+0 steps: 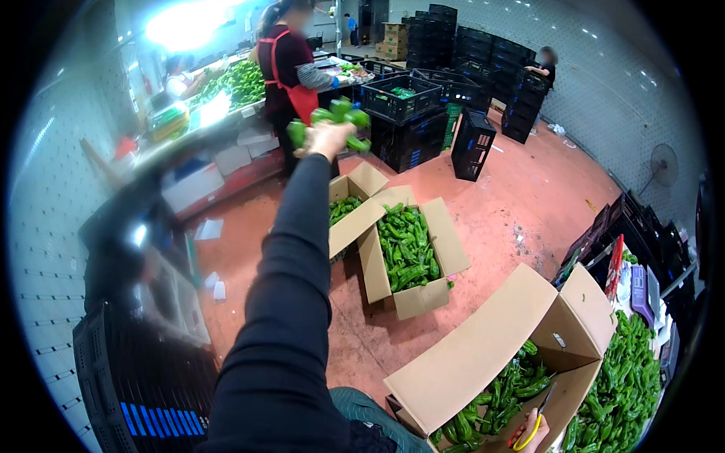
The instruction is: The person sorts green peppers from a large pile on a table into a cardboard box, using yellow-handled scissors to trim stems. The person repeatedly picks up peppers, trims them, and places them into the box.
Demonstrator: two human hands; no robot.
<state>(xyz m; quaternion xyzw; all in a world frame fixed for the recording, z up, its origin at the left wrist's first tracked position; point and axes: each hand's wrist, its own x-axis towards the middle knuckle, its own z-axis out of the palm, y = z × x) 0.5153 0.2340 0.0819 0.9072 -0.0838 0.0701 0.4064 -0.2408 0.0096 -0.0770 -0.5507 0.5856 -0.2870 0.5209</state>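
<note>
My left arm reaches far out, and my left hand grips several green peppers, slightly blurred. My right hand, at the lower right, holds scissors with yellow and red handles, blades pointing up, over an open cardboard box with green peppers inside. Another open cardboard box full of green peppers stands on the floor in the middle, touching a further box of peppers partly hidden by my sleeve. A heap of green peppers lies at the right edge.
A person in a red apron stands at a pepper-covered table beyond my left hand. Black plastic crates stand behind; one stands upright on the floor. More crates are at lower left. A purple scale sits at right.
</note>
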